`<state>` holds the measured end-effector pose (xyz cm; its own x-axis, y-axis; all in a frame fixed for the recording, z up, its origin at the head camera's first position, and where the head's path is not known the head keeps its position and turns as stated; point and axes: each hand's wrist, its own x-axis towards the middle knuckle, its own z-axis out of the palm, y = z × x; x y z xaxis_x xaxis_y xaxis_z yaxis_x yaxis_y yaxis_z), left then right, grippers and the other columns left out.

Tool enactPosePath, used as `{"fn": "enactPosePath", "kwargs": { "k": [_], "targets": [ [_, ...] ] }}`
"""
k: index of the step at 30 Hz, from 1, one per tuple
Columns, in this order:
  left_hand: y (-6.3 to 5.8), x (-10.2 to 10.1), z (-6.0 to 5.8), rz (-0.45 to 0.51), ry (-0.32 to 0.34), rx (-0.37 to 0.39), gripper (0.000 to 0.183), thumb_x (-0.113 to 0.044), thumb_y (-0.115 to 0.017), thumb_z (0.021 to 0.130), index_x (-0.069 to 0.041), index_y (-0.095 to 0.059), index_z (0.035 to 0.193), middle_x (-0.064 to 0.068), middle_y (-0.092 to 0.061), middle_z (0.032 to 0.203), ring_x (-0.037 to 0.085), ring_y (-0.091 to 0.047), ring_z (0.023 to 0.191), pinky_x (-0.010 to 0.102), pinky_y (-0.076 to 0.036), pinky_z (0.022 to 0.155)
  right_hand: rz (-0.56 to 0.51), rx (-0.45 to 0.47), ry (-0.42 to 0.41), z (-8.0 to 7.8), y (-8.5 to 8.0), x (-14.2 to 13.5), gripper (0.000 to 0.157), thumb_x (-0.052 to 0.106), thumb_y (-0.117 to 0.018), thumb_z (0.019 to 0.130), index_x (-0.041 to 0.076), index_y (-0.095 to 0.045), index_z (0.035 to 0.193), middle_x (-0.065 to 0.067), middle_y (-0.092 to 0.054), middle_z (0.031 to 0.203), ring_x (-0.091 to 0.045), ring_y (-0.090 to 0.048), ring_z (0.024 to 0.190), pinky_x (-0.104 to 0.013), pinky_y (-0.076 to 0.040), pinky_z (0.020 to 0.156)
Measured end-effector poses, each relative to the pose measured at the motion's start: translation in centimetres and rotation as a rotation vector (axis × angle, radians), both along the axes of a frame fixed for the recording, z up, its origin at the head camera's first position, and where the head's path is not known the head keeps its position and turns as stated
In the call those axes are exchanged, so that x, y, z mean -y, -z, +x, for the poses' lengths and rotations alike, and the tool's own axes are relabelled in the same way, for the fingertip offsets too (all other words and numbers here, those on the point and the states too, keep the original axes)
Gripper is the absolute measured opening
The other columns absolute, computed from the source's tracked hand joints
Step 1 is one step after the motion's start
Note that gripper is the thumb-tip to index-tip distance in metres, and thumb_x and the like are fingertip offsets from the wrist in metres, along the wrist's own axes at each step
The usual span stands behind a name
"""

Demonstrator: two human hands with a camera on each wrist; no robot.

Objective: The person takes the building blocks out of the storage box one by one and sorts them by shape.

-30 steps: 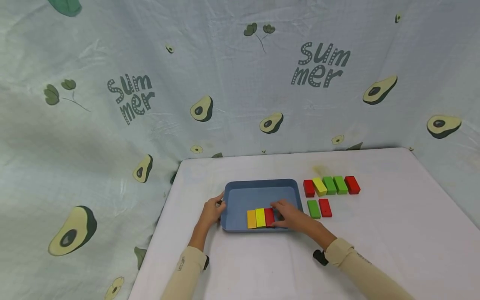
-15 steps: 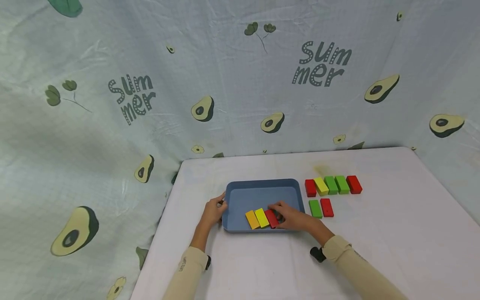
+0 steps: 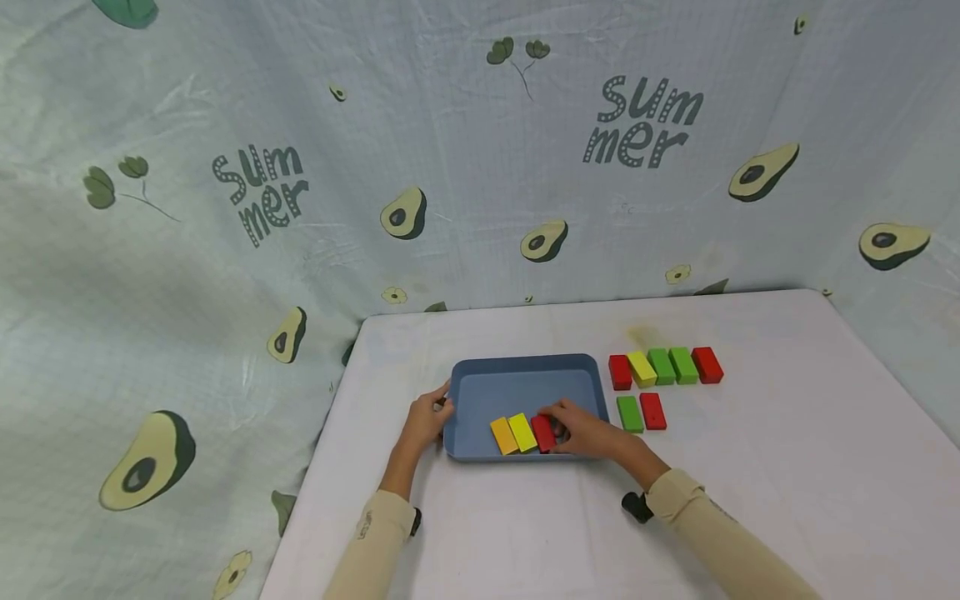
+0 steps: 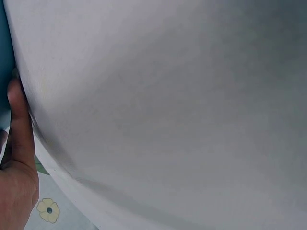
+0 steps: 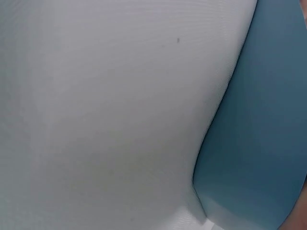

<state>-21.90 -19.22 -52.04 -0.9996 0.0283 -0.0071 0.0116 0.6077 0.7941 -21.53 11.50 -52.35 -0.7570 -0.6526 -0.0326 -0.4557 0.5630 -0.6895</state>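
Note:
In the head view a blue-grey tray (image 3: 517, 387) lies on the table. My left hand (image 3: 422, 421) holds its left rim, thumb at the inner side; the left wrist view shows fingers (image 4: 21, 129) along the tray's outer wall. Near the tray's front wall, an orange block (image 3: 504, 436), a yellow block (image 3: 522, 432) and a red block (image 3: 543, 433) stand in a slanted row. My right hand (image 3: 588, 432) reaches over the right rim and pinches the red block, hiding part of its right side. The right wrist view shows mostly the tray's outer wall (image 5: 254, 143).
Right of the tray, a back row has a red block (image 3: 620, 372), a yellow block (image 3: 641, 368), two green ones and another red block (image 3: 707, 365). In front of it lie a green block (image 3: 630, 413) and a red block (image 3: 653, 411). A patterned cloth (image 3: 480, 167) hangs behind.
The three blocks in the tray have turned from straight to slanted. My right hand has drawn the red block slightly rightward, opening a small gap beside the yellow one. The left hand stays at the rim.

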Motion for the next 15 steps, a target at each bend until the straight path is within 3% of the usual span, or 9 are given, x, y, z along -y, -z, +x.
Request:
{"fn": "enactPosePath", "kwargs": {
  "k": [15],
  "targets": [
    [0.06, 0.17, -0.14, -0.013, 0.005, -0.027, 0.047, -0.011, -0.053, 0.092, -0.007, -0.048, 0.138, 0.011, -0.061, 0.092, 0.014, -0.045, 0.041, 0.031, -0.042, 0.039, 0.111, -0.087, 0.047, -0.01, -0.68, -0.62, 0.064, 0.023, -0.078, 0.078, 0.005, -0.049, 0.132, -0.007, -0.046, 0.116, -0.015, -0.05, 0.093, -0.029, -0.049, 0.076]
  ]
}}
